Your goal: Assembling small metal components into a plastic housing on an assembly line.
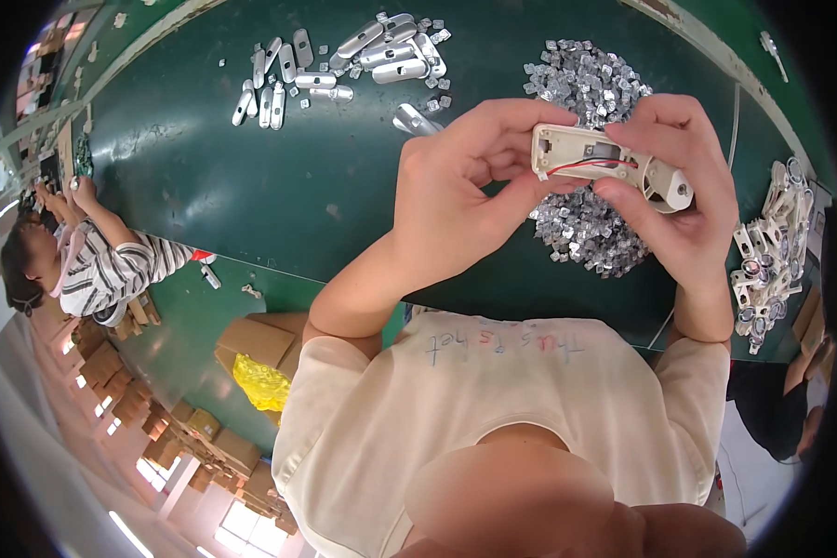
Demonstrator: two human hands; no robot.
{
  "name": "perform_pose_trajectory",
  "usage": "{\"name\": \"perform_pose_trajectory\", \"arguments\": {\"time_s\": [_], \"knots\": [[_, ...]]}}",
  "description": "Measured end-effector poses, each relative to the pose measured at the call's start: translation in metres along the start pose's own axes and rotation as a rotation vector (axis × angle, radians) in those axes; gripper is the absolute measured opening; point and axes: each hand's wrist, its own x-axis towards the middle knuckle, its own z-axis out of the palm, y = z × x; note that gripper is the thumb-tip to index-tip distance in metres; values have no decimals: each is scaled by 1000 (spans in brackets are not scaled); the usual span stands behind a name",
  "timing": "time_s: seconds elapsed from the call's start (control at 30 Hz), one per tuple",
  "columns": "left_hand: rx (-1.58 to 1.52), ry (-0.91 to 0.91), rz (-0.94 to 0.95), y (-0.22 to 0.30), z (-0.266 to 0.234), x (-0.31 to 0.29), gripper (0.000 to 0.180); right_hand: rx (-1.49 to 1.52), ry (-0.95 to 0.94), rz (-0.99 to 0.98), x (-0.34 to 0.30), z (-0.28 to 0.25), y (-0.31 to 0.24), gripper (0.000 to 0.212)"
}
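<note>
Between my two hands is a cream plastic device housing, its inside facing up, with red and black wires running along it and a rounded head at its right end. My left hand grips the left end between thumb and fingers. On the right side, my right hand is closed around the rounded head, its thumb and a finger touching the housing's edges. Beneath the housing lies a large pile of small silvery square pieces, partly hidden by my hands. A silver cover rests just beyond my left hand.
The green table carries silver oval covers at the back, with a few small pieces among them. White assemblies with round rings are heaped at the right. At the far left another person works. A cardboard box holds a yellow bag.
</note>
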Motion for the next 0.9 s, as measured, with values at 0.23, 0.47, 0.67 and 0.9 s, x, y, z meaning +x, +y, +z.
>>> {"name": "perform_pose_trajectory", "arguments": {"time_s": [0.23,0.47,0.67,0.9], "knots": [[-9,-25,-2,1,-2,2,31,14,1,33,-4,7,1,33],[35,132,-29,-3,6,2,25,189,73,186,-4,21,5,33],[5,189,-89,-14,11,0,14,142,159,185,-10,29,11,29],[587,288,489,-33,3,4,17,-52,177,-159,-5,33,9,25]]}}
